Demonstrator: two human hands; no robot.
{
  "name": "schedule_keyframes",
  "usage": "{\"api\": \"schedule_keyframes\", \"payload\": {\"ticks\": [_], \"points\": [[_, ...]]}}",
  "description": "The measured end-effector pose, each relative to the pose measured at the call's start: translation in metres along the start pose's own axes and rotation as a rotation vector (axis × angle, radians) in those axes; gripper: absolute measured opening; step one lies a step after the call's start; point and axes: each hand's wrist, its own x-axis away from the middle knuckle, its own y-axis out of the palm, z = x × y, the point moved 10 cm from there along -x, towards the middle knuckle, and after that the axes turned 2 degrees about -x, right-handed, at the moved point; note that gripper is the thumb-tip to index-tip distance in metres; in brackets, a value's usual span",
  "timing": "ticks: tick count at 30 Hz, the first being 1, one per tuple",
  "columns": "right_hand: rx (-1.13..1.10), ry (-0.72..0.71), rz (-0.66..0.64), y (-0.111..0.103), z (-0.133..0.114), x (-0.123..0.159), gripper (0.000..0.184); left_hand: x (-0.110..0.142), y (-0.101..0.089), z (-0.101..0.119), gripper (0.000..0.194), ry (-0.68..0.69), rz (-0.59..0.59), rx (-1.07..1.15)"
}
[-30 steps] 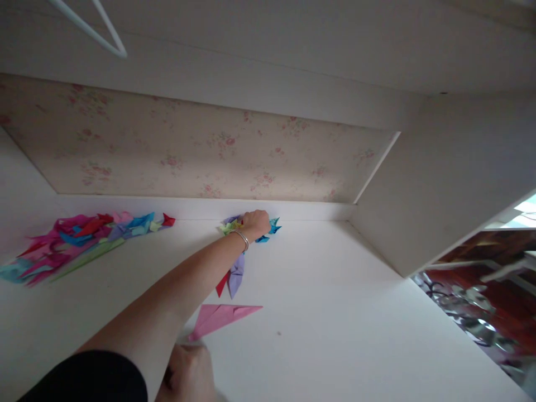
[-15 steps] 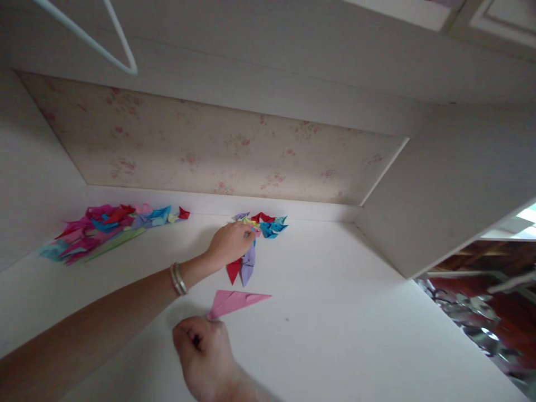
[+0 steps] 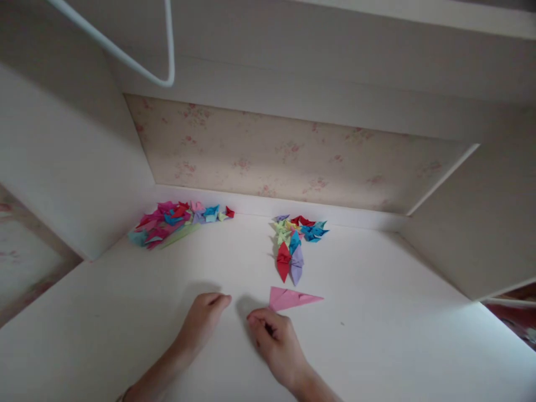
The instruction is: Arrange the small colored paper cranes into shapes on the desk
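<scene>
A folded pink paper triangle [image 3: 293, 298] lies on the white desk [image 3: 377, 346]. My right hand [image 3: 274, 340] rests just in front of its left corner, fingers curled, touching or nearly touching the paper. My left hand [image 3: 203, 321] lies flat on the desk to the left, fingers loosely together, holding nothing. Behind the pink piece sits a small cluster of folded origami pieces [image 3: 295, 243] in red, purple, blue and yellow-green.
A bigger heap of coloured folded papers [image 3: 176, 222] lies at the back left by the side wall. Floral wallpaper [image 3: 293, 156] backs the alcove, with a shelf above. A white hanger [image 3: 138, 53] hangs at the top left.
My left hand has pulled back from the origami cluster to the desk near me. The right hand stays by the pink triangle. The view has shifted left.
</scene>
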Motion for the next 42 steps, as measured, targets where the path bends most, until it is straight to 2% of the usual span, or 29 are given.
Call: {"api": "schedule_keyframes", "payload": {"ticks": [3,8,10,13,16,19,22,25,30,34,38,42], "points": [[-0.031,0.062,-0.004,0.004,0.007,0.001,0.033,0.000,0.007,0.009,0.034,0.092,-0.056,-0.064],[-0.197,0.213,0.049,0.010,0.017,-0.012,0.036,-0.002,0.014,0.007,0.029,0.084,-0.164,-0.041],[-0.233,0.208,0.058,0.013,0.011,-0.031,0.037,-0.002,0.016,0.008,0.029,0.095,-0.195,-0.054],[-0.190,0.132,0.060,0.018,-0.007,-0.078,0.034,-0.003,0.016,0.010,0.030,0.107,-0.216,-0.053],[0.056,0.030,0.019,0.029,-0.030,-0.142,0.031,-0.005,0.017,0.007,0.032,0.071,-0.236,-0.049],[0.693,-0.172,-0.028,0.049,-0.060,-0.209,0.032,-0.005,0.018,0.003,0.032,0.056,-0.242,-0.078],[0.878,-0.263,-0.032,0.063,-0.077,-0.263,0.030,-0.001,0.023,0.005,0.034,0.107,-0.274,-0.120],[0.991,-0.332,-0.094,0.081,-0.085,-0.295,0.030,0.004,0.028,0.007,0.035,0.146,-0.309,-0.194],[1.145,-0.378,-0.212,0.108,-0.079,-0.321,0.035,0.003,0.027,0.011,0.037,0.170,-0.285,-0.213],[1.204,-0.345,-0.248,0.116,-0.072,-0.332,0.037,0.000,0.026,0.011,0.036,0.180,-0.270,-0.192],[1.214,-0.326,-0.243,0.114,-0.076,-0.333,0.036,0.000,0.026,0.009,0.034,0.164,-0.263,-0.163],[1.184,-0.304,-0.191,0.096,-0.087,-0.329,0.029,0.001,0.023,0.011,0.032,0.167,-0.246,-0.132]]}}
